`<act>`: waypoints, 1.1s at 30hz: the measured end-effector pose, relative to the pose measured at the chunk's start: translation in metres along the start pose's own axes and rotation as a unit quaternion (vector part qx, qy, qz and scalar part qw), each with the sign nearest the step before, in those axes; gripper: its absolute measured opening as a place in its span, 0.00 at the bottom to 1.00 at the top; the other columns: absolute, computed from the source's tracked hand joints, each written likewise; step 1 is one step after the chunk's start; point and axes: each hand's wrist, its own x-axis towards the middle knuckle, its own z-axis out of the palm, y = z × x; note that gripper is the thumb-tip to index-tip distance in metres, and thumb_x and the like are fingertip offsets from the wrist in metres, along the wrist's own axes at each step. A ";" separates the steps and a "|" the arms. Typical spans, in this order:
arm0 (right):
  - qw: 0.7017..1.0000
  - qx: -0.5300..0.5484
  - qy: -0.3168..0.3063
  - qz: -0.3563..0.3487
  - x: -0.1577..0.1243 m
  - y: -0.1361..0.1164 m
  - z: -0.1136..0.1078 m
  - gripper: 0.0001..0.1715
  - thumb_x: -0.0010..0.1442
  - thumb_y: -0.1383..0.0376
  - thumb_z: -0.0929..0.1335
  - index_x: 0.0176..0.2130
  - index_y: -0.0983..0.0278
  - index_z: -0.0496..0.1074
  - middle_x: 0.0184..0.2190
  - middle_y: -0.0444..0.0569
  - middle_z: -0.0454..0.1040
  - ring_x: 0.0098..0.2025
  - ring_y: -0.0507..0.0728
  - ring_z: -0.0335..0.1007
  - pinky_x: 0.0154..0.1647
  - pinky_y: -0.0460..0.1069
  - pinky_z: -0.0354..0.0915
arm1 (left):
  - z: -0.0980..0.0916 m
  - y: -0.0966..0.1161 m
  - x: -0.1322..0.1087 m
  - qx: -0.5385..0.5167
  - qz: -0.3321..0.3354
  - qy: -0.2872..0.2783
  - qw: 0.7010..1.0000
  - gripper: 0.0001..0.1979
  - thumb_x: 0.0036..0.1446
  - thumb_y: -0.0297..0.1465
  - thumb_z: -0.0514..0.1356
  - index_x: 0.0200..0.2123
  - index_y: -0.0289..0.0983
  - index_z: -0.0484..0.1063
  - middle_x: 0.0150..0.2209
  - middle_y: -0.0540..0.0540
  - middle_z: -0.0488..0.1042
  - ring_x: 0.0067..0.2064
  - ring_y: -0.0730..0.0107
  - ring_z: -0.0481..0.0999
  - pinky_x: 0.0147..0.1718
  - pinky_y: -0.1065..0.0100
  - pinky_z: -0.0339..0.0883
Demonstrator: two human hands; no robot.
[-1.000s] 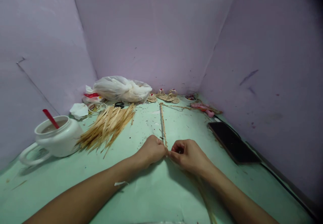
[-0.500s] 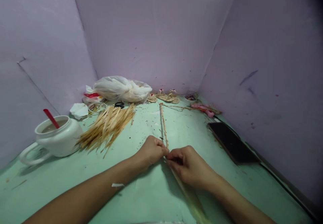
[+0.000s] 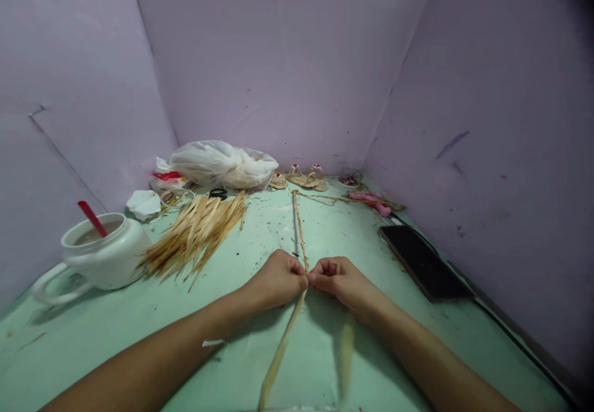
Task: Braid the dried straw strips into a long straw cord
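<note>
Pinched closed, the left hand (image 3: pixel 284 278) and right hand (image 3: pixel 346 283) meet at the near end of a twisted cord (image 3: pixel 301 231).
Each grip is down to thumb and finger with no gap showing, though exactly which strands the right one pinches is hidden. From there the cord's long axis runs almost straight away from the wearer, leaning slightly left, over the green surface (image 3: pixel 352 229) to a bend at the far side, where a stretch turns right toward a pink item (image 3: pixel 383 210). That length looks already twisted; what seems left is on the near side, where a flat pale strip (image 3: pixel 281 350) trails nearward, slanting left, and a blurred strip (image 3: pixel 347 353) shows below the right hand. Farther left, a fanned bundle of dry strips (image 3: pixel 197 232) lies apart from both hands.
</note>
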 end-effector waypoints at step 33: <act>0.998 -0.014 -0.043 -0.047 0.010 0.015 -0.001 0.10 0.37 0.67 0.70 0.23 0.67 0.66 0.16 0.42 0.67 0.17 0.46 0.56 0.18 0.42 0.50 | 0.002 0.003 -0.002 -0.061 -0.131 -0.060 0.988 0.08 0.42 0.28 0.52 0.15 0.34 0.61 0.09 0.51 0.59 0.11 0.77 0.57 0.12 0.74 0.48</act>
